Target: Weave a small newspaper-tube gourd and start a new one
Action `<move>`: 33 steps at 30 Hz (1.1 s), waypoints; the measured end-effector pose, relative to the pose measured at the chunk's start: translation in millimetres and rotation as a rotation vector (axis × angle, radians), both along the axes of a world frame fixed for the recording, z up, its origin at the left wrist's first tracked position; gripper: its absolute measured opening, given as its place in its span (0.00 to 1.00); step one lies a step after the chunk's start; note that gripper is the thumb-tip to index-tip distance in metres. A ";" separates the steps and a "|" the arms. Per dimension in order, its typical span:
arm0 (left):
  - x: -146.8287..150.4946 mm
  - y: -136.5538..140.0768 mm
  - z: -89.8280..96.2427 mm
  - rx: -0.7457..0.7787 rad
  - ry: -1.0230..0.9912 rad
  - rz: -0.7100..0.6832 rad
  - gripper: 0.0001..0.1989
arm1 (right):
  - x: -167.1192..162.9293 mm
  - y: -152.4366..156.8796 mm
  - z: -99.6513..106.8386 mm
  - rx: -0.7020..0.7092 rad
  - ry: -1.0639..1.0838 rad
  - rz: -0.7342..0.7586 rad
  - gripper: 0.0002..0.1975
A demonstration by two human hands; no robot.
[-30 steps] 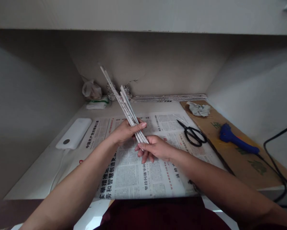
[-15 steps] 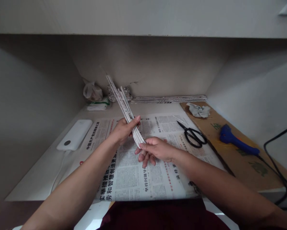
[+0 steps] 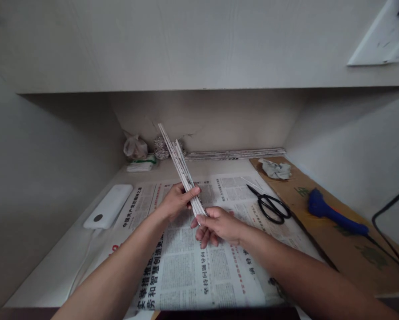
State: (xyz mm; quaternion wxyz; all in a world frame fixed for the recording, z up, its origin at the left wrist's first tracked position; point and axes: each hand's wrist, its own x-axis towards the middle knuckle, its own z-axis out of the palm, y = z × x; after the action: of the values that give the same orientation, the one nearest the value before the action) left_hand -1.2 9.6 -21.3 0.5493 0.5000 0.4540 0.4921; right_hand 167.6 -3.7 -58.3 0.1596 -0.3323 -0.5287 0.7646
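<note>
A bundle of rolled newspaper sticks (image 3: pixel 180 165) slants over the desk, its far ends pointing up and to the left. My left hand (image 3: pixel 177 200) is closed round the bundle at its lower middle, thumb lying across the top. At the near end, my right hand (image 3: pixel 217 226) pinches the sticks between thumb and forefinger, its other fingers spread below. Beneath both hands lies a spread newspaper (image 3: pixel 179 262). Black-handled scissors (image 3: pixel 269 205) rest on it to the right of my hands, blades partly apart.
A blue glue gun (image 3: pixel 336 216) and crumpled paper (image 3: pixel 275 169) lie on cardboard (image 3: pixel 356 253) at right. A white power bank (image 3: pixel 109 206) with a cable sits left. More paper sticks (image 3: pixel 232 154), a plastic bag (image 3: pixel 135 147) and a twine ball (image 3: pixel 161 147) line the back wall.
The view has tilted upward, so everything sits lower in the picture. Both hands keep their hold on the bundle, which looks slightly straighter.
</note>
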 end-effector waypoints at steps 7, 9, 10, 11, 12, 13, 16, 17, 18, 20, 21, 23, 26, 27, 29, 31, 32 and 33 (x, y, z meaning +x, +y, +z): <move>-1.3 2.3 -1.5 -0.065 -0.028 0.039 0.22 | -1.4 2.8 -5.9 0.026 0.022 -0.041 0.16; -1.3 2.6 -2.8 -0.056 -0.026 0.044 0.22 | -1.9 2.7 -6.6 0.021 0.016 -0.047 0.16; -1.2 2.6 -3.3 -0.055 -0.028 0.050 0.22 | -2.0 2.6 -6.8 0.017 0.016 -0.048 0.17; -1.2 2.5 -3.6 -0.054 -0.032 0.055 0.22 | -2.0 2.5 -6.9 0.013 0.018 -0.048 0.17; -1.2 2.4 -3.8 -0.055 -0.037 0.057 0.22 | -1.9 2.4 -6.8 0.011 0.021 -0.046 0.17; -1.2 2.4 -3.9 -0.056 -0.044 0.055 0.22 | -1.6 2.3 -6.4 0.008 0.027 -0.044 0.17; -1.4 2.3 -3.5 -0.064 -0.049 0.041 0.22 | 0.1 1.9 -3.8 0.001 0.040 -0.032 0.17; -1.3 2.3 -3.3 -0.065 -0.039 0.045 0.22 | 0.6 1.7 -2.6 -0.002 0.039 -0.022 0.17; -1.0 2.3 -3.2 -0.065 -0.023 0.057 0.22 | 1.1 1.4 -1.2 -0.006 0.033 -0.011 0.17; -0.2 2.3 -3.4 -0.059 0.006 0.090 0.21 | 1.4 0.4 1.5 -0.013 0.019 0.011 0.18; 0.4 2.3 -3.8 -0.053 0.016 0.106 0.21 | 1.2 -0.2 2.6 -0.017 0.013 0.019 0.17; 1.6 2.3 -4.9 -0.033 0.027 0.130 0.20 | 0.2 -1.6 4.4 -0.023 0.007 0.021 0.16; 3.1 2.9 -7.1 -0.016 0.018 0.150 0.20 | -1.7 -3.4 5.9 -0.020 -0.003 -0.003 0.13; 3.4 3.1 -7.8 -0.020 0.010 0.150 0.20 | -2.0 -3.6 6.2 -0.015 -0.004 -0.014 0.13; 3.7 3.7 -8.8 -0.031 0.006 0.136 0.20 | -1.8 -3.5 7.0 -0.010 -0.004 -0.025 0.13; 3.8 4.1 -9.3 -0.025 0.029 0.118 0.20 | -0.8 -2.8 7.6 -0.017 0.000 -0.008 0.14; 3.8 4.1 -9.4 -0.016 0.040 0.114 0.20 | -0.3 -2.4 7.8 -0.021 0.004 0.006 0.13; 3.9 4.1 -9.5 -0.010 0.047 0.117 0.20 | 0.0 -2.0 7.7 -0.025 0.008 0.021 0.13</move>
State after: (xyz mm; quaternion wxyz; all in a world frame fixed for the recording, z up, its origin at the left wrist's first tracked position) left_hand 2.6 13.7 -30.8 0.5115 0.4813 0.4975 0.5092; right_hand 167.6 -5.7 -50.6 0.1496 -0.3253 -0.5220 0.7741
